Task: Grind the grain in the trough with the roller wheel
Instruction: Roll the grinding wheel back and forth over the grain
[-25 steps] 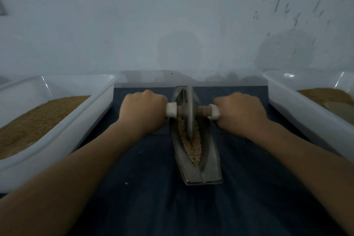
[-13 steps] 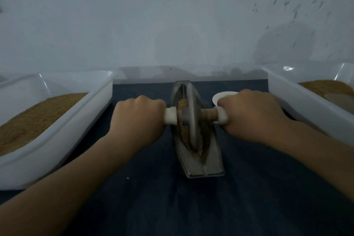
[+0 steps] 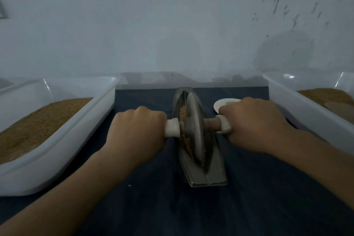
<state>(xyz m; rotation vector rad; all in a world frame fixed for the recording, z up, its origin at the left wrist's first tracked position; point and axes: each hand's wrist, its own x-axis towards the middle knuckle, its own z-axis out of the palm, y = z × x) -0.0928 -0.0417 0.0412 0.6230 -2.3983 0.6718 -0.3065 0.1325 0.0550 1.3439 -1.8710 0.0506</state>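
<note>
A narrow boat-shaped metal trough (image 3: pixel 210 178) lies lengthwise on the dark cloth in the middle. Brown grain (image 3: pixel 183 113) shows in its groove beside and beyond the wheel. A grey metal roller wheel (image 3: pixel 194 128) stands upright in the groove, near the trough's middle. Its axle sticks out on both sides with pale handle ends. My left hand (image 3: pixel 137 134) grips the left handle. My right hand (image 3: pixel 252 124) grips the right handle. Both fists hide most of the handles.
A white plastic tub (image 3: pixel 63 140) with brown grain stands at the left. Another white tub (image 3: pixel 306 109) with brown grain stands at the right. A small white dish (image 3: pixel 226 102) sits behind my right hand. A pale wall rises close behind.
The wheel has rolled toward me along the trough, from its far part to its middle and near part. Both hands came back with it. The white dish came into sight behind my right hand.
</note>
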